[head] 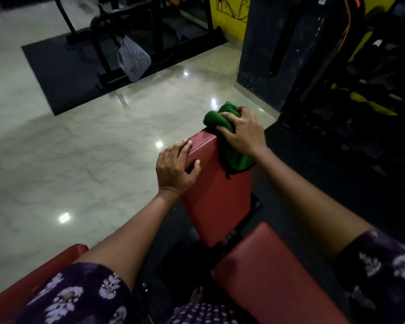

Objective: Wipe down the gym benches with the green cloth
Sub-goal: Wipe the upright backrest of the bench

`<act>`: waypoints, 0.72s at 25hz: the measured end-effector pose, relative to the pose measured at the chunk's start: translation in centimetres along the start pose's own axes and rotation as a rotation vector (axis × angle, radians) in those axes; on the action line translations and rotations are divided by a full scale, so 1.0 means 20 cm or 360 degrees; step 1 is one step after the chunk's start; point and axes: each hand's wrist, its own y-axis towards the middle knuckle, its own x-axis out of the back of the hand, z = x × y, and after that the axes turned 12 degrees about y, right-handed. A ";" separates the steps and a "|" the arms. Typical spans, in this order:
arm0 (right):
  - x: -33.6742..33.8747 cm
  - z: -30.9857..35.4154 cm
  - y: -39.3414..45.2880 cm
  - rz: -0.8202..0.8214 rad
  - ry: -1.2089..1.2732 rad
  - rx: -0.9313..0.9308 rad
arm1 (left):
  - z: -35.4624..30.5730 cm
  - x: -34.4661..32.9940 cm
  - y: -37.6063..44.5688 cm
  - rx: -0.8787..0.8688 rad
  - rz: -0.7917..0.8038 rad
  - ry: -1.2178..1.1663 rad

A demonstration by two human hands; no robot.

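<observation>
Gripping green cloth [222,122] w/ right hand [243,133] fingers [225,131] curled.

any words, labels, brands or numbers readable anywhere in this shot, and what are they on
No text can be read.
Yellow wall: a black line drawing, no letters visible.
Black machine frame: a small white sticker, too small and blurred to read.
Red bench pad, green cloth, floral sleeves: no print or label visible.

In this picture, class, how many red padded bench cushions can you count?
3. One upright pad under both hands, the green cloth at its top; one seat pad at lower right; one pad at lower left, partly hidden by a sleeve.
</observation>
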 end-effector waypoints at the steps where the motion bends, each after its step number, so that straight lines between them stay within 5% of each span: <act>1: 0.04 -0.06 0.03 0.0035 0.0032 -0.0093 | -0.01 0.00 0.00 0.0014 0.0012 -0.0002; 4: 0.10 -0.15 0.09 -0.0046 0.0278 -0.0515 | -0.03 0.02 0.00 0.0035 0.0036 0.0010; 10: 0.00 0.04 -0.03 0.0131 0.0029 0.0032 | -0.03 0.02 -0.01 0.0046 0.0055 0.0058; 15: 0.05 -0.03 0.06 -0.0100 0.0152 -0.0332 | -0.05 0.03 0.02 0.0071 0.0067 0.0061; 18: -0.06 0.09 -0.04 0.0043 0.0107 -0.0114 | -0.04 0.02 0.00 0.0075 0.0090 0.0068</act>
